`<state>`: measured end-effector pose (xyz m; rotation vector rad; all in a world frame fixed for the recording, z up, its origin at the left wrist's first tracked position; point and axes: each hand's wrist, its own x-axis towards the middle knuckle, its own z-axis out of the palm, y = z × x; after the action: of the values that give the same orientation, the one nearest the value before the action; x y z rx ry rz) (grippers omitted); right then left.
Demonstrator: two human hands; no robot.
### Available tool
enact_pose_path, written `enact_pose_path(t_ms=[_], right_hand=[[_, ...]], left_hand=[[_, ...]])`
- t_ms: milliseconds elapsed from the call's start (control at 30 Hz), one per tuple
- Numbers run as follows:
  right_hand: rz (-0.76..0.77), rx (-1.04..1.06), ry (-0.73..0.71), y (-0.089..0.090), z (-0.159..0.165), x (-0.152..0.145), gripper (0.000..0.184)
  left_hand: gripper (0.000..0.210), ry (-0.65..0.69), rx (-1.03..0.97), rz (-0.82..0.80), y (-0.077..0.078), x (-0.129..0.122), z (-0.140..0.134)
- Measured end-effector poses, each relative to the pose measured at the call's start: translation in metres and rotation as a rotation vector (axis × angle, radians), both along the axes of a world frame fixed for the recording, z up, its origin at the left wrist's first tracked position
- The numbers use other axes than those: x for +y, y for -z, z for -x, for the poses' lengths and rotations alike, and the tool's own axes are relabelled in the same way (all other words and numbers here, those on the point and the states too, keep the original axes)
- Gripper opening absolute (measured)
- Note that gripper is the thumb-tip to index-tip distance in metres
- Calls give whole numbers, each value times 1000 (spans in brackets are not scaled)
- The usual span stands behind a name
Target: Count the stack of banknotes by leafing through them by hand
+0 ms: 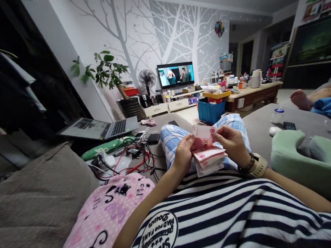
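Note:
Above my lap, a pinkish-red banknote marked 100 is stretched between my two hands. My left hand is closed on its left edge, thumb on top. With thumb and fingertips, my right hand pinches the right edge; a bracelet and a pale watch circle that wrist. Just below the held note lies a thick, uneven stack of banknotes, between my thighs in blue plaid trousers. Whether my left fingers also grip the stack is hidden.
A laptop, tangled cables and a pink blanket are at my left. On the right are a green neck pillow, a white mouse and a remote. Another person's foot rests farther right. Ahead stands a blue bin.

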<state>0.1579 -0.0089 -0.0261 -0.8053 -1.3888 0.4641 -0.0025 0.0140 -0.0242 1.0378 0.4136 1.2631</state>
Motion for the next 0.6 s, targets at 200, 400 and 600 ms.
enact_pose_path(t_ms=[200, 400, 600], right_hand=[[-29, 13, -29, -2, 1, -5, 31], [-73, -152, -238, -14, -8, -15, 18], [-132, -535, -229, -25, -25, -14, 25]], left_hand=[[18, -18, -43, -16, 2, 5, 0], [35, -13, -12, 80, -8, 3, 10], [38, 37, 38, 222, -21, 1, 20]])
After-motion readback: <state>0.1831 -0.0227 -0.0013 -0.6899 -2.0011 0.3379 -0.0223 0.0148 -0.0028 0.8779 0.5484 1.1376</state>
